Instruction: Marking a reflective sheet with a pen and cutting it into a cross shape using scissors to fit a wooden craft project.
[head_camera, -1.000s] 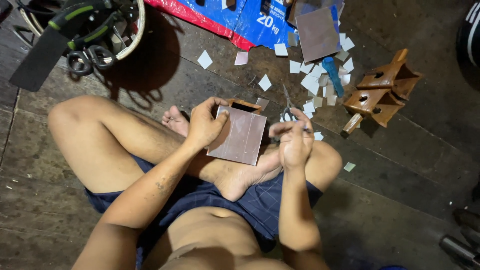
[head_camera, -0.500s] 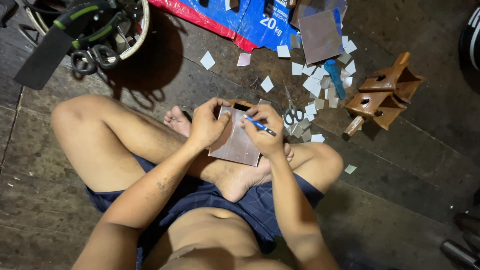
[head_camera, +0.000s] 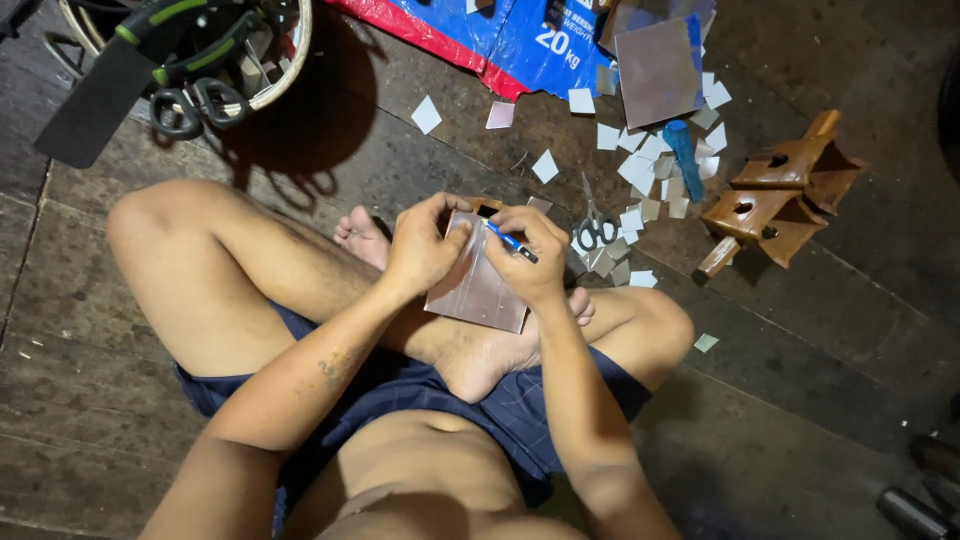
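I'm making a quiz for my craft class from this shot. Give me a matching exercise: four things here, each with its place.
Things:
1. blue pen
2. scissors
3. wooden birdhouses
4. flat sheet

Places:
A. on the floor to the far right
B. in the right hand
C. steadied by the left hand, over the lap
D. on the floor among the small cut squares

Pairs: 1-B, 2-D, 3-A, 4-C

- One head view only, worn by the seated person, looked steeply down.
- Close on lap and both hands; floor (head_camera: 800, 400) filled the rest.
- No second view to overlap.
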